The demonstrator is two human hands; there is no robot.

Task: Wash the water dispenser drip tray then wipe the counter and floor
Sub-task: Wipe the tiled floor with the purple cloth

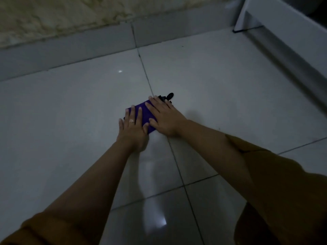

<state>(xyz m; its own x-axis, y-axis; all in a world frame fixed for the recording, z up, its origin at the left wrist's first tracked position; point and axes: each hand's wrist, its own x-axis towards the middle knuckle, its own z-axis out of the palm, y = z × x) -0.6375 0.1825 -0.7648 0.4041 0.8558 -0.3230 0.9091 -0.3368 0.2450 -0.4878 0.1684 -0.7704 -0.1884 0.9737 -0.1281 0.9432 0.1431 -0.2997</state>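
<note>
A folded purple cloth lies flat on the glossy white tiled floor, with a dark edge or strap sticking out at its far right end. My left hand, wearing a ring, presses flat on the cloth's left part with fingers spread. My right hand lies flat on its right part, fingers stretched forward. Both palms cover much of the cloth. The drip tray and the counter are out of view.
A grey skirting runs along a rough beige wall at the back. A white appliance or cabinet base stands at the upper right, with a thin black cable by its corner. Grout lines cross the tiles.
</note>
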